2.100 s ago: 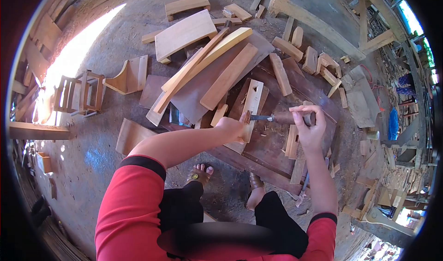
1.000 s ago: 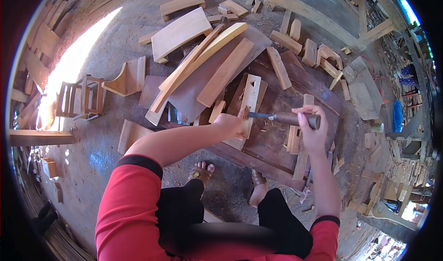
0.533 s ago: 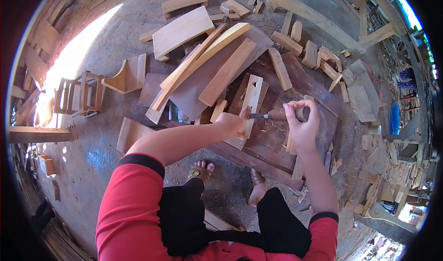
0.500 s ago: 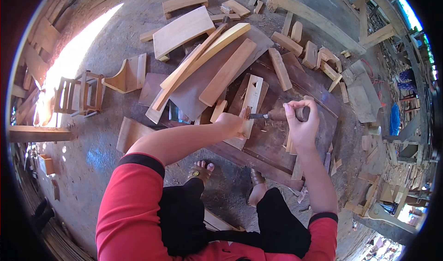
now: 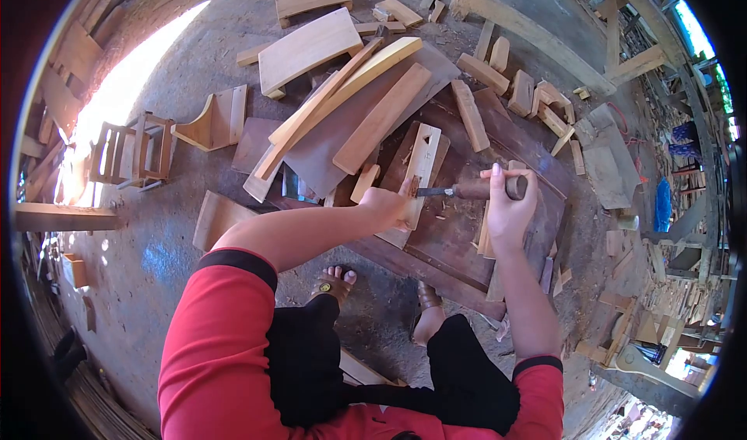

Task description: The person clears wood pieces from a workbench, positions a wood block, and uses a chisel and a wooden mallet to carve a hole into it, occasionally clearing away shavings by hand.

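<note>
Sandalled foot (image 5: 333,283) planted on the floor. Left hand (image 5: 389,206) pins the near end of the notched board (image 5: 424,156); it looks clamped on the edge, hard to be sure. Right hand (image 5: 510,206) is fisted round the chisel (image 5: 467,190) handle, blade tip on the board beside the left thumb. Board lies on a dark panel (image 5: 459,241). Loose planks (image 5: 381,121) beyond.

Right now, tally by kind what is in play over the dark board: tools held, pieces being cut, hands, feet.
chisel: 1
notched wooden piece: 1
hands: 2 (left hand on the piece, right hand on the chisel handle)
feet: 2 (left foot, right foot)
Total: 6
</note>
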Demonstrator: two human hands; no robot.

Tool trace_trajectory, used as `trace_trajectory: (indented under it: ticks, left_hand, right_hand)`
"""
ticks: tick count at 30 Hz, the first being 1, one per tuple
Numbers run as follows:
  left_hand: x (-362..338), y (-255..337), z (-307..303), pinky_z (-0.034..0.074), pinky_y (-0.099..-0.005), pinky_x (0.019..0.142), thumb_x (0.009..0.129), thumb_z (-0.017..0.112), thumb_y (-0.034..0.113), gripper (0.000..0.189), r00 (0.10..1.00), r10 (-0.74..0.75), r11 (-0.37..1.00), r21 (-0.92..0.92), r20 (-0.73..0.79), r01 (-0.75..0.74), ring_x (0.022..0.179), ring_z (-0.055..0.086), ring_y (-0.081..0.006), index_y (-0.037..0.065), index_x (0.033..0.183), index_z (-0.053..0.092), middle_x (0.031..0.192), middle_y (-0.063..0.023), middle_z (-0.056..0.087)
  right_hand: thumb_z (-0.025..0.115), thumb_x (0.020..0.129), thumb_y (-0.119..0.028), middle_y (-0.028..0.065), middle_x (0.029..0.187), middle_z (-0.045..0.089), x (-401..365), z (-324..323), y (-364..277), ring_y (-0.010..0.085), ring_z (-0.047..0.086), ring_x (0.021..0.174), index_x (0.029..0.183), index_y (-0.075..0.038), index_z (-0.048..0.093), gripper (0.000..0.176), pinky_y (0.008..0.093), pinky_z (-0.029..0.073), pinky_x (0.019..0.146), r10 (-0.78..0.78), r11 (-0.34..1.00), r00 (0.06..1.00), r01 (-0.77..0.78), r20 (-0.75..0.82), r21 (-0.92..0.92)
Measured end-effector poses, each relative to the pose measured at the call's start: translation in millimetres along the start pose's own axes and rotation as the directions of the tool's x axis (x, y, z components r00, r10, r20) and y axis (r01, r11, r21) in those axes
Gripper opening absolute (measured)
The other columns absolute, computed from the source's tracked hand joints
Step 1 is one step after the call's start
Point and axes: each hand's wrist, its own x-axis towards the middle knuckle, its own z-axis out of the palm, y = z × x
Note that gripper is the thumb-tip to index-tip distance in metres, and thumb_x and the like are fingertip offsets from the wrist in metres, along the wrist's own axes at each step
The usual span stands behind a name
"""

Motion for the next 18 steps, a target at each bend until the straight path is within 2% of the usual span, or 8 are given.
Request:
trace_trajectory:
  ticks: [5,11,14,18]
  left_hand:
    - [-2,4,0,0.046,-0.0362,0.047,0.069,0.063,0.055,0.109,0.999,-0.014,1.000,-0.022,-0.039,0.014,0.059,0.063,-0.0250,-0.009,0.137,0.009,0.064,-0.0087,0.060]
    - [-3,6,-1,0.046,-0.0375,0.048,0.068,0.064,0.055,0.107,0.999,-0.042,0.996,-0.076,-0.003,0.041,0.061,0.062,-0.0277,-0.012,0.135,0.014,0.064,-0.0112,0.060]
    - [-4,7,-3,0.046,-0.0375,0.048,0.069,0.064,0.054,0.106,0.999,-0.046,0.996,-0.076,-0.008,0.045,0.061,0.062,-0.0278,-0.012,0.135,0.014,0.063,-0.0115,0.059]
    - [-3,6,-2,0.046,-0.0381,0.049,0.069,0.063,0.054,0.106,0.999,-0.043,0.995,-0.089,0.022,0.045,0.061,0.062,-0.0286,-0.012,0.135,0.014,0.063,-0.0119,0.059]
  right_hand:
    - [0.061,0.085,-0.010,0.0109,0.078,0.062,0,2,-4,0.0147,0.062,0.075,0.081,-0.002,0.046,0.017,0.0281,0.048,0.072,0.064,0.996,0.997,-0.061,-0.034,0.069]
    - [0.059,0.087,-0.011,0.0110,0.077,0.062,1,-2,-3,0.0153,0.061,0.075,0.082,-0.003,0.045,0.017,0.0290,0.048,0.074,0.072,0.997,0.997,-0.071,-0.029,0.034]
    - [0.058,0.087,-0.012,0.0108,0.076,0.062,11,-8,8,0.0154,0.061,0.075,0.082,-0.003,0.045,0.017,0.0291,0.048,0.074,0.120,0.987,0.993,-0.118,-0.015,0.108]
    - [0.059,0.087,-0.014,0.0122,0.074,0.063,29,-23,35,0.0167,0.062,0.071,0.081,-0.002,0.046,0.019,0.0296,0.049,0.070,0.165,0.980,0.985,-0.159,-0.042,0.119]
